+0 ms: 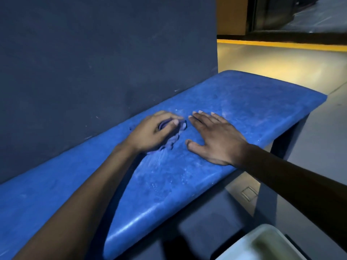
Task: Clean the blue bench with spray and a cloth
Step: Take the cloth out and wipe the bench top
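The blue bench [244,102] runs from the lower left to the upper right against a dark wall. Its top looks wet and streaked with droplets. My left hand [150,132] presses a crumpled blue cloth [174,137] onto the seat near the wall; part of the cloth is hidden under the fingers. My right hand [212,136] lies flat on the bench just right of the cloth, fingers spread, holding nothing. No spray bottle is in view.
A dark wall [93,62] rises directly behind the bench. A pale container's rim [266,241] shows at the bottom right. Grey floor [319,147] lies beyond the bench's right end, with a yellow stripe [281,44] further back.
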`<state>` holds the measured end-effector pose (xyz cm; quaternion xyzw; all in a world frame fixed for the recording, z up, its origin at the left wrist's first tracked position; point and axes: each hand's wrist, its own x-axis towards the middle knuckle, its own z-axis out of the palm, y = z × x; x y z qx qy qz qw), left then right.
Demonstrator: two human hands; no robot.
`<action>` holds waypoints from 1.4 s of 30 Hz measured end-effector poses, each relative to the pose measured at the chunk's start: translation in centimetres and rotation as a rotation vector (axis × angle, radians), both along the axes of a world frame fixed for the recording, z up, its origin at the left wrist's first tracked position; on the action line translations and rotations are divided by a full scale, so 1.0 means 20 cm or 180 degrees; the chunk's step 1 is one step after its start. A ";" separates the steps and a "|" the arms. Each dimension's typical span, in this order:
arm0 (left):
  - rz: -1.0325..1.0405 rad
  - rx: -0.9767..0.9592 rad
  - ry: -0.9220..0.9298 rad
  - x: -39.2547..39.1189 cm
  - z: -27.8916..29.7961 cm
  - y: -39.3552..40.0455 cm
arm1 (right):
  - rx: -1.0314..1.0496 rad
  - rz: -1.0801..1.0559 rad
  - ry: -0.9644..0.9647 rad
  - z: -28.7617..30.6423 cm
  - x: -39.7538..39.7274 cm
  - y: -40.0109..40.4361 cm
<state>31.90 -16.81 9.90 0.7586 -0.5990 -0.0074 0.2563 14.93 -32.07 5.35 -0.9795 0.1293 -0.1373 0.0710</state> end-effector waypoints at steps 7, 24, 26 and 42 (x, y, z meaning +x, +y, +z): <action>-0.0316 0.0267 0.0016 -0.14 0.04 0.50 | 0.0029 -0.0021 -0.0033 0.00 -0.01 0.00; 0.0448 0.0027 0.0095 -0.05 0.03 0.03 | 0.0041 0.0009 -0.0029 0.01 -0.01 0.00; 0.0151 0.0123 0.0235 -0.05 0.04 0.20 | 0.0033 0.0011 -0.0026 0.01 -0.01 0.01; -0.0547 0.0075 -0.0047 -0.17 0.02 0.37 | 0.0040 -0.0045 0.0006 0.03 -0.01 0.01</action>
